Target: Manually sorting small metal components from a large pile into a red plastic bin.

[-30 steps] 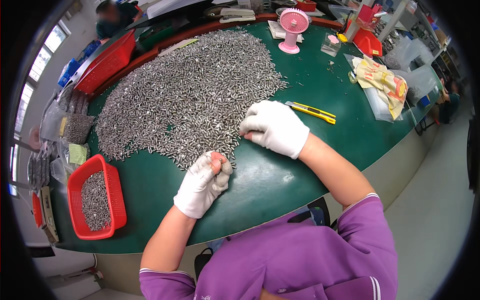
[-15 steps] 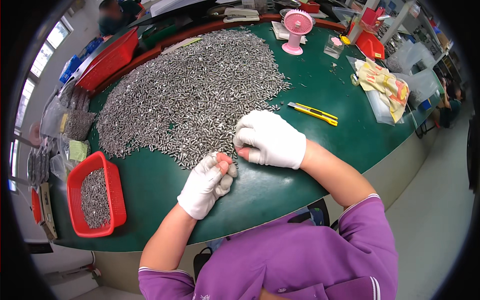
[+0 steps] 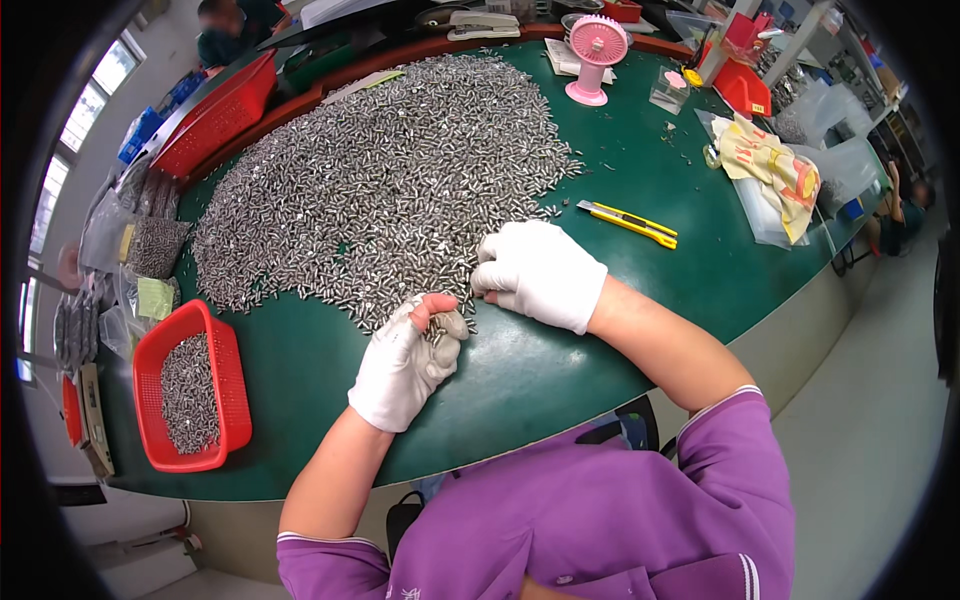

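Note:
A wide heap of small silvery metal pins (image 3: 390,160) covers much of the green table. My left hand (image 3: 408,365), in a white glove with bare thumb tip, is curled palm-up at the heap's near edge; a few metal pins show between its fingers. Just to its right, my right hand (image 3: 540,275), also gloved, reaches in palm-down against the heap's near right edge. Its fingers are bent together, and whatever lies between their tips is hidden. At the left, a red plastic basket (image 3: 240,400) holds more of the same pins.
A yellow utility knife (image 3: 630,224) lies right of my right hand. Behind it stand a pink fan (image 3: 597,50) and a small clear box (image 3: 668,92). A yellow cloth (image 3: 765,170) lies at the right. Bagged pins (image 3: 158,248) sit at the left edge.
My left hand has turned and shifted slightly up-left, its thumb lifting so pins show in the fingers. My right fingertips have moved in against the heap's edge.

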### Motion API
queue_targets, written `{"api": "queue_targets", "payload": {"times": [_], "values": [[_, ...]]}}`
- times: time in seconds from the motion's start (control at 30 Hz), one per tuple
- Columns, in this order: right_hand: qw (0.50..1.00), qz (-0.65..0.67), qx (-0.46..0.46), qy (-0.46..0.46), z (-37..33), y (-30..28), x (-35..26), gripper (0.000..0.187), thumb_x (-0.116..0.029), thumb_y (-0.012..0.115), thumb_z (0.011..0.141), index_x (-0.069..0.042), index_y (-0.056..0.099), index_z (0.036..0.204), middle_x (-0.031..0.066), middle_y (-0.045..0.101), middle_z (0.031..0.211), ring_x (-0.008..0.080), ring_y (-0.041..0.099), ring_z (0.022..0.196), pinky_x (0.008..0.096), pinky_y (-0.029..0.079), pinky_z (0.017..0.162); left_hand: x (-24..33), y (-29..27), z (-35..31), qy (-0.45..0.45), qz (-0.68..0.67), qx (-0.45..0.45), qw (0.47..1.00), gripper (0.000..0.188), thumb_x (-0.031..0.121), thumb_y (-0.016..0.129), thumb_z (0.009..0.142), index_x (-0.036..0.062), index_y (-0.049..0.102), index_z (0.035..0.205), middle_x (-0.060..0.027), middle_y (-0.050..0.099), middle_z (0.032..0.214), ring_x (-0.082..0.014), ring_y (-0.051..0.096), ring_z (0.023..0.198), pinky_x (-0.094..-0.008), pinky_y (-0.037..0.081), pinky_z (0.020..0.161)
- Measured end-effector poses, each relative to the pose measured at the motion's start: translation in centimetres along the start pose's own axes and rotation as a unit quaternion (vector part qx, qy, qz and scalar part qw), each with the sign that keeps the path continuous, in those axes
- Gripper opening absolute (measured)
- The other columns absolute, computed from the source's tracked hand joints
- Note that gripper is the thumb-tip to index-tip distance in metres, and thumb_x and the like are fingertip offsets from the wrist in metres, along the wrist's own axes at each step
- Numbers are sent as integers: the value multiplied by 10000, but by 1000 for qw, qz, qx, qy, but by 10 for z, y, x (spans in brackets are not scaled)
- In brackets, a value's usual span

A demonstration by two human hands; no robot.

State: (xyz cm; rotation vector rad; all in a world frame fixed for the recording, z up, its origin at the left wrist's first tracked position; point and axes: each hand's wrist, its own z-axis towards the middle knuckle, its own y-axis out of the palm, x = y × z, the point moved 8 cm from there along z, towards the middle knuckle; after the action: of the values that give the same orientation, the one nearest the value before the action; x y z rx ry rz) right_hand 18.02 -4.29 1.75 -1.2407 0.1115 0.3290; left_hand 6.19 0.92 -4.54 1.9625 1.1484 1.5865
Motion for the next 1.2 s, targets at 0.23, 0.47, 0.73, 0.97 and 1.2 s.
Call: {"api": "queue_targets", "payload": {"times": [0.23, 0.47, 0.73, 0.97, 1.2], "values": [[999, 1, -7, 41, 0, 1, 1, 106, -171, 654, 771, -95, 605, 826, 75, 577, 792, 301, 574, 736, 406, 470, 666, 2, 2, -2, 7, 3, -7, 1000, 322, 279, 580, 922, 71, 513, 1159, -39, 583, 970, -99, 548, 789, -211, 452, 716], [939, 314, 20, 139, -1, -4, -3, 140, -136, 605, 839, -44, 568, 938, 96, 577, 848, 251, 580, 792, 342, 477, 766, -3, 4, 0, 15, 5, -23, 1000, 320, 223, 635, 884, 69, 528, 1144, -41, 587, 991, -100, 547, 833, -223, 449, 754], [924, 359, 72, 111, -1, -8, 4, 172, -198, 655, 848, -39, 598, 882, 78, 564, 983, 200, 560, 913, 317, 460, 806, -2, 9, 1, 4, -14, -38, 999, 230, 158, 622, 898, 88, 561, 1108, -35, 598, 959, -91, 538, 793, -214, 432, 693], [932, 346, 22, 109, 2, 2, -8, 164, -202, 661, 836, -46, 645, 884, 93, 598, 977, 214, 597, 917, 317, 475, 810, -3, 6, 2, 5, 62, -1, 998, 154, 166, 623, 904, 103, 566, 1033, -17, 606, 891, -68, 516, 717, -202, 426, 647], [985, 106, 96, 90, -2, -11, 10, 90, -149, 673, 762, -109, 675, 843, 43, 621, 853, 255, 595, 843, 359, 486, 729, -1, 7, 0, 6, 48, 5, 999, 132, 226, 602, 924, 110, 565, 975, -11, 602, 867, -71, 535, 735, -186, 436, 662]]}}
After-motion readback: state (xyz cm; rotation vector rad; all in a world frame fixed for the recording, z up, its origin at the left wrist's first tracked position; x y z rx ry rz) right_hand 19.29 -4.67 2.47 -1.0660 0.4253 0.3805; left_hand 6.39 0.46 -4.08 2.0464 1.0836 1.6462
